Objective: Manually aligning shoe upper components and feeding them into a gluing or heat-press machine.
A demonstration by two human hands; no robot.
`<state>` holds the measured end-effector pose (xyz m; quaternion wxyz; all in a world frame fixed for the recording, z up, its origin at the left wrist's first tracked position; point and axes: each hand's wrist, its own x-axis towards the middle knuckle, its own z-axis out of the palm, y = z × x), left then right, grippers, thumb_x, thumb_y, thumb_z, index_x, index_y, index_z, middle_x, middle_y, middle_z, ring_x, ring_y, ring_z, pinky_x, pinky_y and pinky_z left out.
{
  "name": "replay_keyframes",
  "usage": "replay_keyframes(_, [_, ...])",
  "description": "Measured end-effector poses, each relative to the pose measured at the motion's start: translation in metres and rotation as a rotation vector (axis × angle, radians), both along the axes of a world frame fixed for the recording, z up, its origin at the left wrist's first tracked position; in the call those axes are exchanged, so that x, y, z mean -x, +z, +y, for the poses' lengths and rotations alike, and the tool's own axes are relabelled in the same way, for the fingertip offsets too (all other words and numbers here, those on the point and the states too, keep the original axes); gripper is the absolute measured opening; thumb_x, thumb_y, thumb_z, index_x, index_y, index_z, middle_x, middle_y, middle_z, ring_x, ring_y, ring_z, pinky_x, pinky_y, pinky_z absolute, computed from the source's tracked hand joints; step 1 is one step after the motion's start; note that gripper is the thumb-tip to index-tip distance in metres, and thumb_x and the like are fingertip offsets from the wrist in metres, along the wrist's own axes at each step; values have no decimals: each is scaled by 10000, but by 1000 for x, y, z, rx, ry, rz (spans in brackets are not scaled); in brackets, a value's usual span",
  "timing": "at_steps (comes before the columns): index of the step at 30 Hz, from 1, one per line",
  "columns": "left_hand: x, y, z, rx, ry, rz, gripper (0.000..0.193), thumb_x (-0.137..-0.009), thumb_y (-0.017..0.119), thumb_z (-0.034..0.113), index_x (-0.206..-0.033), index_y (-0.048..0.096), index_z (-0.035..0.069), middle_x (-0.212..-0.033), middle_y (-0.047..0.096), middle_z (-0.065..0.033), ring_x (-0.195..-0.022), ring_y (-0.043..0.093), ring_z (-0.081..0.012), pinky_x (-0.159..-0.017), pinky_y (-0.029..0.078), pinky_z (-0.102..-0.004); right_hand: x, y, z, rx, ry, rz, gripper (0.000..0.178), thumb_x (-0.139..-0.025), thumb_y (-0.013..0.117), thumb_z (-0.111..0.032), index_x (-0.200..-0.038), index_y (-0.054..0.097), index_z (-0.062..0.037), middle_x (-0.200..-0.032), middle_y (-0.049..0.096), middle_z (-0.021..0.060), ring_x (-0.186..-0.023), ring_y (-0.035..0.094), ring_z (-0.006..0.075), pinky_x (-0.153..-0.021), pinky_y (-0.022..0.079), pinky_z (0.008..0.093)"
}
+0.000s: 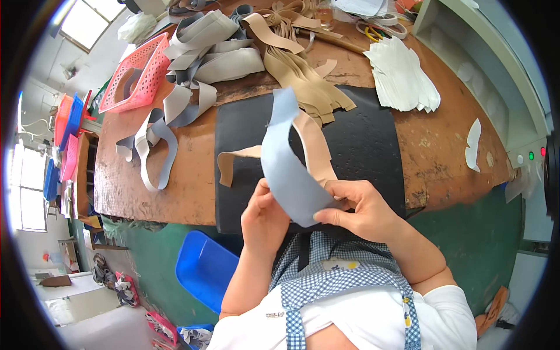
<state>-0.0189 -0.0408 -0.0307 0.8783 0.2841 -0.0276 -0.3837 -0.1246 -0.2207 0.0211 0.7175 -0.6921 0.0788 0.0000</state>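
Observation:
My right hand pinches the lower end of a curved blue-grey strip between thumb and fingers. At the strip's left edge, my left hand is closed, its fingertips partly hidden behind the strip. The strip rises away from me and arches over a black mat. Behind it a peach-tan strip runs down to my right hand; whether the hand also grips it, I cannot tell. A tan strip end sticks out to the left above the mat.
Grey strips and tan strips lie heaped at the back of the brown table. White pieces are stacked at the back right. A pink basket stands back left; loose strips lie before it. A blue bin sits below the table.

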Motion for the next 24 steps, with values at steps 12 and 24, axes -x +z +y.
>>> replay_keyframes(12, [0,10,6,-464,-52,50,415,-1003,609,177,-1366,488,19,-1203,649,-77,-1025,674,-170,-870,559,-326,-2,-9,9,95,-17,-77,227,-815,813,-75,-952,670,35,-865,666,51,-765,644,99,-716,535,249])
replay_keyframes(24, [-15,11,25,-284,87,-95,498,-1087,381,410,-1464,413,86,-1357,566,-52,-1238,550,-171,-1033,454,-369,-6,-20,20,-58,184,-50,250,-766,860,-122,-805,654,13,-792,598,28,-705,500,100,-653,405,270])
